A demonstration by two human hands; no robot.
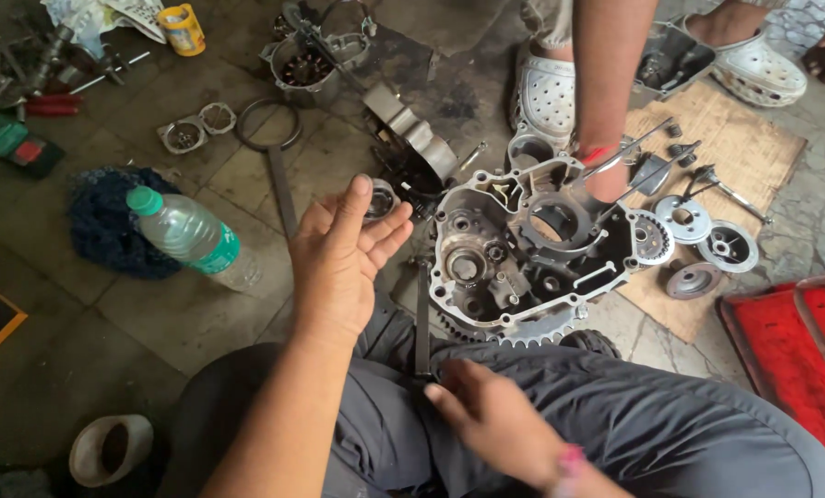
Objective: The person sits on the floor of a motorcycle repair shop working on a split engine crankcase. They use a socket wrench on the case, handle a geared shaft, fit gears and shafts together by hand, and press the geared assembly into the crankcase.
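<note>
Head view, left hand (343, 263) spread open, empty, engine case (523, 258) just right, right hand (491, 415) blurred, unclear

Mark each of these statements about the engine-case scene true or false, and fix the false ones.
1. The left hand holds the plastic water bottle. False: it is raised, open and empty; the bottle lies on the floor beside it.
2. The engine crankcase lies in front of the person's knees. True.
3. The right hand rests on the crankcase. False: it is over the grey trousers, clear of the casing.
4. Another person's arm reaches down to the crankcase's far side. True.
5. Round gear parts lie on the cardboard sheet. True.
</note>
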